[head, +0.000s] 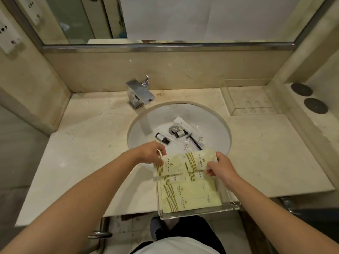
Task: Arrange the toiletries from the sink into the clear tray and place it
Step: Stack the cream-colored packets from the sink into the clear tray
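Note:
A clear tray (200, 212) sits on the counter's front edge, overhanging it slightly, with several pale yellow toiletry packets (189, 191) laid flat inside. My left hand (151, 152) pinches one yellow packet (169, 165) at the tray's far left. Beside it, my right hand (221, 166) grips another yellow packet (199, 159) at its right end. In the white sink (146, 129) lie two small dark bottles (162, 138) (180, 133) and white wrapped items (189, 142) near the drain.
A chrome faucet (139, 93) stands behind the basin. A second clear tray (249, 97) rests at the counter's back right, next to two dark round discs (308, 98). A mirror runs along the back wall. The marble counter (82, 153) extends left.

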